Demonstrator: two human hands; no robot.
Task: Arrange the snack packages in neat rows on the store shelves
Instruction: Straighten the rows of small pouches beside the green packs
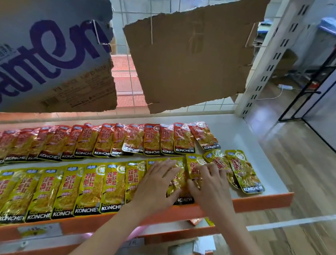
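Your left hand [157, 180] lies flat, fingers straight and spread, pressing down on the yellow packets at the right end of the front row [76, 188]. Your right hand [210, 184] sits just beside it, fingers bent over the upper part of one yellow packet [193, 166]; whether they pinch its edge or merely press it is not clear from this angle. Between both hands a further packet [179, 183] lies partly covered, its lower edge at the shelf lip [259, 202]. To the right, two loose yellow packets [243, 171] lie skewed, not yet in line. Behind, the red row [102, 141] runs along the white shelf [245, 136], overlapped and largely orderly, though its last packet tilts. Judgement: these foil pouches are light, thin, pliable and slick, so they will likely slide over one another and buckle if pushed from one end. Take each by its sealed top or bottom edge, or move it flat under the fingertips. Torn cardboard [189, 56] hangs above the shelf.
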